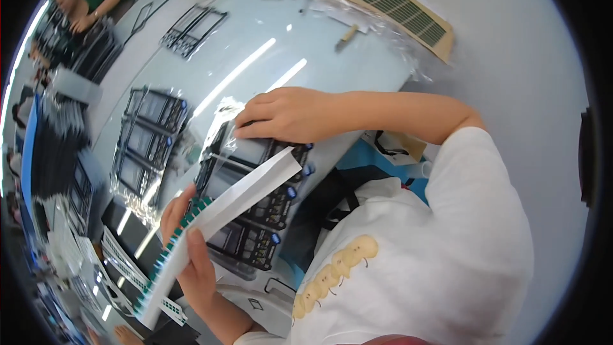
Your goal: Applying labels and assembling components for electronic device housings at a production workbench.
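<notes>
My left hand (196, 267) grips a long white folded strip (246, 193), thumb on top and fingers behind. Small green tabs (167, 250) line the strip's far edge. The strip slants across a group of black-framed panels (260, 240) with clear windows and blue round spots, hiding part of them. My right hand (287, 115) rests on the far end of these panels, its fingers extended and slightly apart, fingertips touching the surface. Whether anything small lies under those fingertips is hidden. Shiny clear film (225, 110) shows beside them.
More framed panels (148, 134) lie on wrapping further left, and another frame (193, 29) sits at the far side. A tan sheet with dark green rectangles (393, 9) lies on plastic near a small brush-like tool (347, 37). A co-worker (96, 3) sits at upper left.
</notes>
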Tool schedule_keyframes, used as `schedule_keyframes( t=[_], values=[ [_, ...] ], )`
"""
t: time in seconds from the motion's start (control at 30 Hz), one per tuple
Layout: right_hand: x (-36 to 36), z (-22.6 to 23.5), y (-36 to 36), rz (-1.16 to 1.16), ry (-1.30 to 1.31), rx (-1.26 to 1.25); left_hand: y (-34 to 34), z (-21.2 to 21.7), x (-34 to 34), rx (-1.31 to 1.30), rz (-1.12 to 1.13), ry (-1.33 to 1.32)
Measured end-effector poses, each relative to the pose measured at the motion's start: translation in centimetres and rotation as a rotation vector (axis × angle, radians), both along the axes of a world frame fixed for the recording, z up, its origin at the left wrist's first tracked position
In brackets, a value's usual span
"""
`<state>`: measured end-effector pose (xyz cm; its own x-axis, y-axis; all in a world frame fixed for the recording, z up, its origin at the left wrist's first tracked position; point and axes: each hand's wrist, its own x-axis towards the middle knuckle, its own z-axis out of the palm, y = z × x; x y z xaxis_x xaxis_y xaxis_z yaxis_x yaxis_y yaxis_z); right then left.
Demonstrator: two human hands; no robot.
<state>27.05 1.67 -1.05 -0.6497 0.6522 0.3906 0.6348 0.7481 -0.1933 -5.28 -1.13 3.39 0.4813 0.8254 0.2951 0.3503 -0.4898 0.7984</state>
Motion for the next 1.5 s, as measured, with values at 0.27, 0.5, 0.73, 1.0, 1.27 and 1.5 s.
schedule_keyframes(
  t=[0.27,0.5,0.73,1.0,1.27,1.5],
  values=[
    [4.2,-0.7,-3.8,-0.110,0.177,0.080,4.9,-4.0,4.3,-0.249,-0.193,-0.008],
    [21.7,-2.7,-17.6,-1.060,1.066,0.702,4.6,-4.4,4.8,-0.046,-0.192,0.065],
    [28.9,-2.5,-20.8,-1.169,2.139,-0.497,4.4,-4.2,4.9,-0.049,-0.183,0.047],
    [32.8,-2.1,-18.8,-0.914,1.684,-0.607,3.9,-4.3,5.0,-0.009,-0.169,0.063],
    [30.6,1.1,-16.8,-1.093,1.780,-0.662,3.7,-3.6,5.2,0.011,-0.174,0.074],
    [33.0,4.1,-13.5,-1.008,1.433,-0.587,3.8,-4.0,5.1,0.030,-0.191,0.082]
  ],
)
